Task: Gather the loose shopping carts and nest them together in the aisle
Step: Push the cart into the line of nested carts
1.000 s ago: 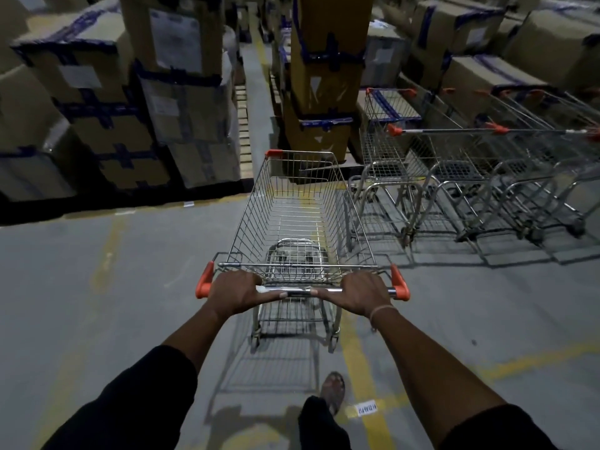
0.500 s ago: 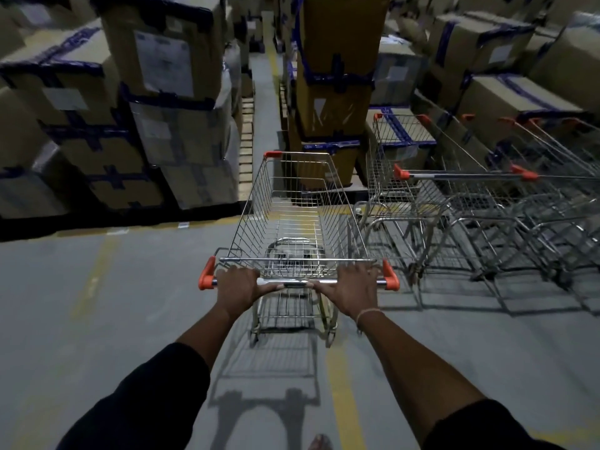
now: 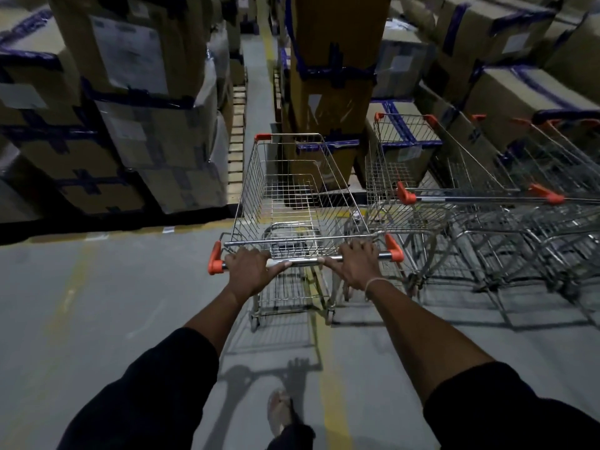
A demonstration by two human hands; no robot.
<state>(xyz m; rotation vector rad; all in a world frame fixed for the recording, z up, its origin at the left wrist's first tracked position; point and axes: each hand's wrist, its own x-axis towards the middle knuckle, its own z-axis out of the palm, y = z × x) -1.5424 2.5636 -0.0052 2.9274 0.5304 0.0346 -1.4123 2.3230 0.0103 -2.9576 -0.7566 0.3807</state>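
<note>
A person's left hand [image 3: 248, 266] and right hand [image 3: 357, 264] clench the handle bar [image 3: 305, 262] of a loose cart [image 3: 297, 203], basket stretching straight ahead of the fingers. The nested row [image 3: 487, 216] stands just right of the right hand, its long axis crosswise, so the right hand is nearer.

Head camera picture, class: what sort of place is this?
Probably a warehouse or store stockroom: taped cardboard boxes stacked high on wooden pallets, painted yellow floor lines, and a row of shopping carts.
</note>
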